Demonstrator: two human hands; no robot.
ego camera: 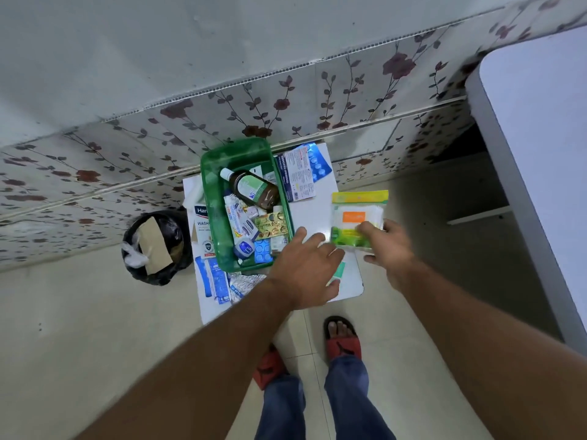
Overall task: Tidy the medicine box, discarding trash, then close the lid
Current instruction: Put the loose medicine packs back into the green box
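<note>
The right hand (389, 246) pinches a green-and-yellow packet (357, 219) lifted off the bench's (317, 211) right edge for sorting, while the left hand (305, 265), open and empty, hovers beside the green box (211, 185)

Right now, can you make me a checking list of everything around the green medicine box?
Surface: small white table, mostly covered.
Job's things: open green box holding a brown bottle, tubes and blister packs; no lid seen on it.
Clutter: leaflet and blue blister pack right of the box; plaster packet and foil strips on the near-left part of the table.
Hands: right hand holds a green and yellow packet; left hand is open above the table, holding nothing.
Cables: nothing seen.
Surroundings: black-lined bin with cardboard inside on the floor to the left; flowered wall behind; white furniture on the right.
</note>
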